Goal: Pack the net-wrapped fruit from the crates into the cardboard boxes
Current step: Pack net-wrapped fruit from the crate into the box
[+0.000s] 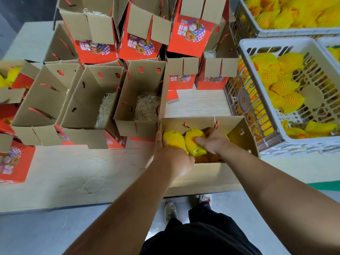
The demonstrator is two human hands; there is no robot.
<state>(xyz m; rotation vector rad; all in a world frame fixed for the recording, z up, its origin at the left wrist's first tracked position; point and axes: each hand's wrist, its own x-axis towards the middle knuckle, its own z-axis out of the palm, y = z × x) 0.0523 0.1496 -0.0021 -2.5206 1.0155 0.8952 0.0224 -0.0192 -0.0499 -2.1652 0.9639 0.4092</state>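
Two netted fruits were held inside the open box [237, 133]: the left fruit [173, 139] was gripped by the left hand [174, 161], the right fruit [195, 143] by the right hand [214, 142].

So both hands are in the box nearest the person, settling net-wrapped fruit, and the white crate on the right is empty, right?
Not quite. The head view shows the white crate holds many net-wrapped fruit. The rest stands: the left hand and right hand are in the nearest box, settling fruit.

My fruit [195, 142] wears yellow netting; the boxes [141, 43] are red outside, brown inside; the crate [257, 45] is white.
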